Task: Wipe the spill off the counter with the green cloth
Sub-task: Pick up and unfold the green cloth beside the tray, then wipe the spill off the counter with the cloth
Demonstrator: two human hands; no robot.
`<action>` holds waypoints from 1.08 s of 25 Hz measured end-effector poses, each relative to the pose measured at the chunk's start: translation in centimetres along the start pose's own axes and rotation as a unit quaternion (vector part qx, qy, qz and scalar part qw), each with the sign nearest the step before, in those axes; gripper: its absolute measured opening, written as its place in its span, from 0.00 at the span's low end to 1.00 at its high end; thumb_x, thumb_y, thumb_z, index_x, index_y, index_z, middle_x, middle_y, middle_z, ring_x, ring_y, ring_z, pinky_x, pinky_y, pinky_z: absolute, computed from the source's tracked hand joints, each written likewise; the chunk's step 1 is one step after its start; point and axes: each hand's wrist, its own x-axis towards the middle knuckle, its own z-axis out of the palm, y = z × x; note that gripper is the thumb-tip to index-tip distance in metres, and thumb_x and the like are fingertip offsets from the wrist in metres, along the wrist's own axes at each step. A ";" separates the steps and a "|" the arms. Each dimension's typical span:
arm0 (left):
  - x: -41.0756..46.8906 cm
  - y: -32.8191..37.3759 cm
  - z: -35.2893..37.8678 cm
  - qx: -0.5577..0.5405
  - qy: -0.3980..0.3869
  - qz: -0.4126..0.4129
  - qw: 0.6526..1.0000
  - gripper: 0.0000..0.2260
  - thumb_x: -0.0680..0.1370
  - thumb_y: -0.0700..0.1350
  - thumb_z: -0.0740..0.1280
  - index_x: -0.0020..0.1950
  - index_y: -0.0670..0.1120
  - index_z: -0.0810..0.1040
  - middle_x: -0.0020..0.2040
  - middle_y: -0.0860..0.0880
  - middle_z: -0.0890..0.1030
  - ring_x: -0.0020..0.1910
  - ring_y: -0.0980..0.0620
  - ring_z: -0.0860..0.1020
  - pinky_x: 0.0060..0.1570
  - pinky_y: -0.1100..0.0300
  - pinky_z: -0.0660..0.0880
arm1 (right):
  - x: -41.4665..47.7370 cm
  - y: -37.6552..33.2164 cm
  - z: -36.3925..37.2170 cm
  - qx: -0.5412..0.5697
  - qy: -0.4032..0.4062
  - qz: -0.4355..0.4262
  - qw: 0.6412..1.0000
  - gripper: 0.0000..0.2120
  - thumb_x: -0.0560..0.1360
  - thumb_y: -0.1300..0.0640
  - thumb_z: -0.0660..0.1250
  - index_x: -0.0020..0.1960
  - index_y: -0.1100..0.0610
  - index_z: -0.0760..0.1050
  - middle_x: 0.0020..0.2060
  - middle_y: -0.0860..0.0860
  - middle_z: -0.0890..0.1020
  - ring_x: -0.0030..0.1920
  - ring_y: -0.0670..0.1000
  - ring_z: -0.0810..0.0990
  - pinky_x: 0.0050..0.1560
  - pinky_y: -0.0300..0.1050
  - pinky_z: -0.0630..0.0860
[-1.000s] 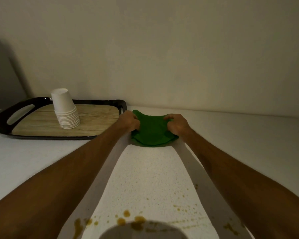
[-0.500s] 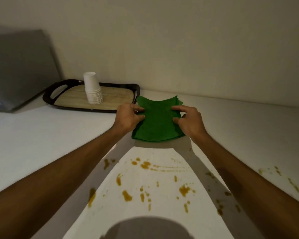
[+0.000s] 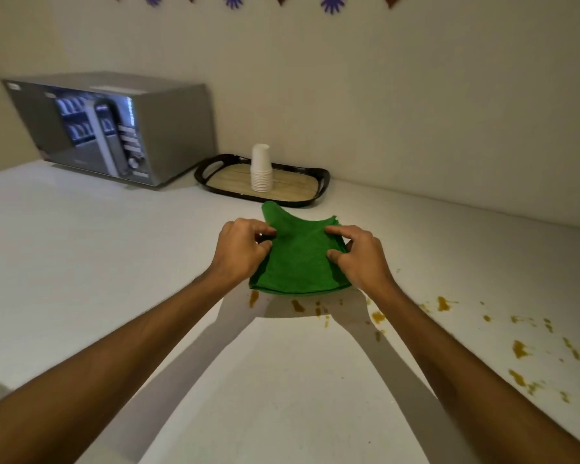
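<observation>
A folded green cloth [image 3: 298,259] lies on the white counter [image 3: 114,269] in the middle of the view. My left hand [image 3: 240,249] pinches its left edge and my right hand [image 3: 357,254] pinches its right edge. Brown spill drops [image 3: 297,305] sit just in front of the cloth's near edge. More brown spill spatter [image 3: 519,349] spreads over the counter to the right. The cloth hides whatever spill is under it.
A black tray with a wooden base [image 3: 292,192] stands behind the cloth by the wall, carrying a stack of white paper cups [image 3: 261,169]. A grey microwave [image 3: 114,127] stands at the back left. The wall runs along the counter's far edge.
The view has tilted up and pulled back, bringing the microwave into sight. Both hands have drawn the cloth nearer, so it now covers spots that lay in front of it.
</observation>
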 end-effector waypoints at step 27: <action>-1.8 -18.1 -2.1 0.082 0.011 -0.119 0.989 0.17 0.78 0.47 0.64 0.64 0.41 0.77 0.66 0.43 0.74 0.64 0.44 0.72 0.58 0.52 0.71 | 3.2 -5.0 24.4 -0.291 -0.224 0.089 0.926 0.49 0.68 0.18 0.32 0.83 0.41 0.38 0.82 0.56 0.36 0.81 0.60 0.32 0.70 0.71 0.25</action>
